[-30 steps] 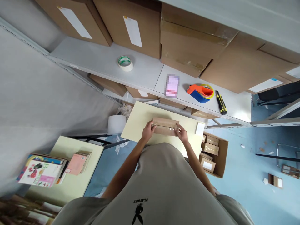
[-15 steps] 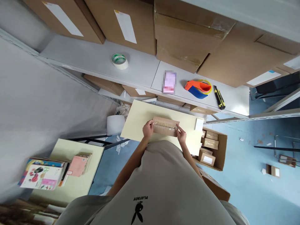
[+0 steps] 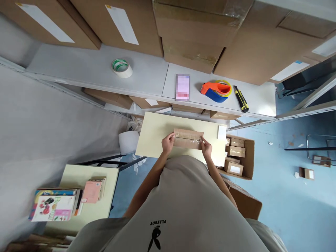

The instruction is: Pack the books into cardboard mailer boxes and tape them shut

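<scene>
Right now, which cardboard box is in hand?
The small taped box over the pale-yellow table, left hand and right hand at its ends; no hand touches the other boxes.

table [image 3: 153,129]: white block [image 3: 222,132]; shelf [image 3: 147,75]: tape roll [image 3: 126,71], cutter [image 3: 240,99]

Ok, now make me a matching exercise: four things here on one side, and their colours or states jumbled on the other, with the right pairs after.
Things
1. Package
2. Cutter
3. Dispenser
4. Loose tape roll

Colours or states
A. Orange and blue
B. White outside, green inside
C. Held at its ends by the left hand and right hand
D. Yellow and black

Pairs: 1-C, 2-D, 3-A, 4-B.
</scene>
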The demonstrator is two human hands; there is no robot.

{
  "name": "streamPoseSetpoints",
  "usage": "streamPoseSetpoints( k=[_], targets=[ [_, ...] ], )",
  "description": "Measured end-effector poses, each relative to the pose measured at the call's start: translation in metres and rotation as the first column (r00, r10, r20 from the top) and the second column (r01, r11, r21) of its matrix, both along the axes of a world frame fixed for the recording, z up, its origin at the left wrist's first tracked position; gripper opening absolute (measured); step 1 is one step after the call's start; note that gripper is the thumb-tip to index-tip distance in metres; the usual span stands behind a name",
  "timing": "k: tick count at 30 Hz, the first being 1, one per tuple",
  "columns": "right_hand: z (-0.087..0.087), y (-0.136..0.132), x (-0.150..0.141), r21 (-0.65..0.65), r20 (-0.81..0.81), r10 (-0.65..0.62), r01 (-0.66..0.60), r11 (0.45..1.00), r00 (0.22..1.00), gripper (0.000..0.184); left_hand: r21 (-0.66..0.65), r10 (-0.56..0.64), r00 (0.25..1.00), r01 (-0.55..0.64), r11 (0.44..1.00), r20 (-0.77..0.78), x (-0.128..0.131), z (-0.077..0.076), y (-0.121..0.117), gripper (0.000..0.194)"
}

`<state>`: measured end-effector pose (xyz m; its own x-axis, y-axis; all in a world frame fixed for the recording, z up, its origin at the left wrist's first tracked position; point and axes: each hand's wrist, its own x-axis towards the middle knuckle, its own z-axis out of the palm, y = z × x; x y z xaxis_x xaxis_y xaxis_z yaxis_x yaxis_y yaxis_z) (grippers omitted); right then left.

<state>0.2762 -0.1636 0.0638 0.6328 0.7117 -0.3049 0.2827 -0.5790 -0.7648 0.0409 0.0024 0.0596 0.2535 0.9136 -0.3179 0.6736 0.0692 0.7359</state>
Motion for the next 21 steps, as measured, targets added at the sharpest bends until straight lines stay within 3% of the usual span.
streamPoseSetpoints(
  k=[4, 7, 10, 12, 16, 19, 21],
  targets=[
    [0.004, 0.0, 0.0, -0.004, -0.044, -0.067, 0.067, 0.998, 0.997, 0.082, 0.01, -0.049, 0.999, 0.049, 0.999, 0.004, -0.001, -0.004, 0.0, 0.033],
    [0.006, -0.001, 0.005, -0.015, -0.04, 0.025, -0.025, 1.0, 0.999, 0.073, 0.077, -0.109, 0.994, 0.11, 0.991, -0.008, -0.001, -0.002, 0.003, 0.034],
    [0.021, 0.004, 0.024, -0.003, 0.096, 0.14, -0.141, 0.99, 0.985, 0.065, 0.183, -0.192, 0.978, 0.204, 0.962, -0.082, 0.004, 0.013, 0.016, 0.027],
    [0.043, 0.016, 0.045, 0.055, 0.271, 0.179, -0.2, 0.978, 0.946, 0.064, 0.261, -0.244, 0.966, 0.259, 0.93, -0.09, 0.012, 0.031, 0.032, 0.024],
    [0.112, 0.07, 0.096, 0.156, 0.608, 0.165, -0.32, 0.935, 0.777, 0.06, 0.452, -0.38, 0.925, 0.33, 0.829, 0.02, 0.048, 0.087, 0.069, 0.03],
    [0.156, 0.127, 0.128, 0.088, 0.755, 0.187, -0.38, 0.921, 0.628, 0.065, 0.582, -0.458, 0.883, 0.321, 0.747, 0.101, 0.086, 0.132, 0.087, 0.033],
    [0.172, 0.165, 0.144, -0.028, 0.79, 0.258, -0.387, 0.922, 0.557, 0.069, 0.62, -0.499, 0.857, 0.323, 0.715, 0.129, 0.11, 0.157, 0.089, 0.033]
  ],
)
